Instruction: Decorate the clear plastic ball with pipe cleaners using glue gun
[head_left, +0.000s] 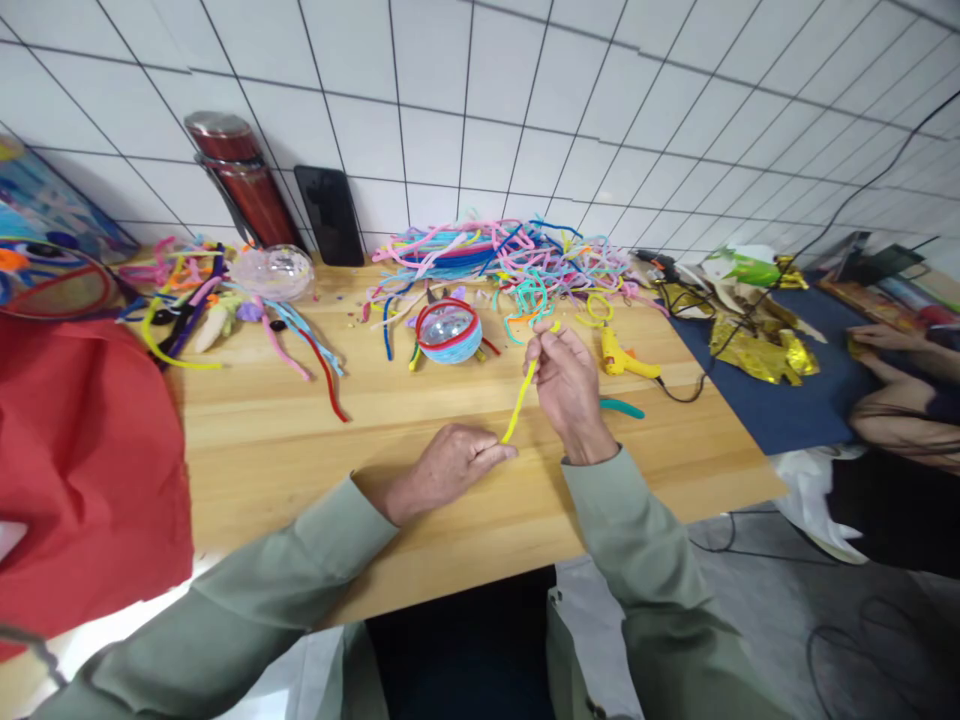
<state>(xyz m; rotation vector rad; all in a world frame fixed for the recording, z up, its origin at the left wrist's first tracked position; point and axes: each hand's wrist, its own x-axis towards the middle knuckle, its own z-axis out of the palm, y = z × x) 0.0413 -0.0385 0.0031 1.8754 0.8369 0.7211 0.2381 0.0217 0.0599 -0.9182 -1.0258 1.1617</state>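
A yellow pipe cleaner stretches between my two hands above the wooden table. Its lower end is pinched by my left hand, between thumb and curled fingers. Higher up, my right hand is closed on the upper part, and a short bit shows past the fingertips. Behind my hands sits a clear ball with light blue pipe cleaners round its lower part and red ones across it. To the right of my right hand lie a yellow glue gun and a teal strip.
A heap of colourful pipe cleaners lies along the tiled wall. At the left stand a red thermos, a phone and a clear plastic ball, near red cloth. Gold foil and another person's arm are at right.
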